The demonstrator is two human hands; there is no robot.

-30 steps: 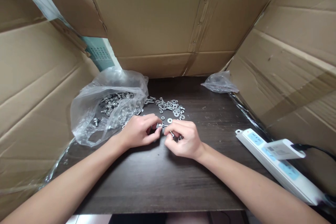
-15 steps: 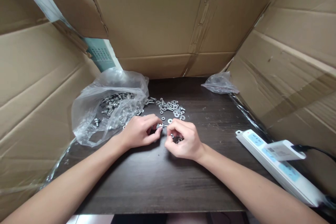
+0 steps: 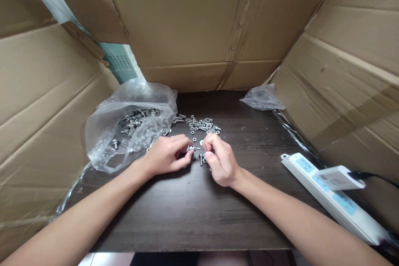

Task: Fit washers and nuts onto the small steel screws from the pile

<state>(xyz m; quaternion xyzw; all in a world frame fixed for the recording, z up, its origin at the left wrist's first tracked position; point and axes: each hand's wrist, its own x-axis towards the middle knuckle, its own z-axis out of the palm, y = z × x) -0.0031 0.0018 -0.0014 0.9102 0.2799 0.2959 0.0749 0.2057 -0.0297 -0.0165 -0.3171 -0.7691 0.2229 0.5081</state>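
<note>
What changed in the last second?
The right hand turned and shifted away from the person, its fingers now at the near edge of the loose washers and nuts. A small screw now shows on the table beside it. The left hand keeps its grip on its bolt; hardware bag and power strip stayed put.

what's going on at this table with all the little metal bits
A person's hands meet over a dark table walled in by cardboard. The left hand pinches a small bolt, and the right hand is curled shut right at its tip; what it holds is too small to tell. Loose washers and nuts lie just beyond, beside a clear plastic bag of more hardware.
</note>
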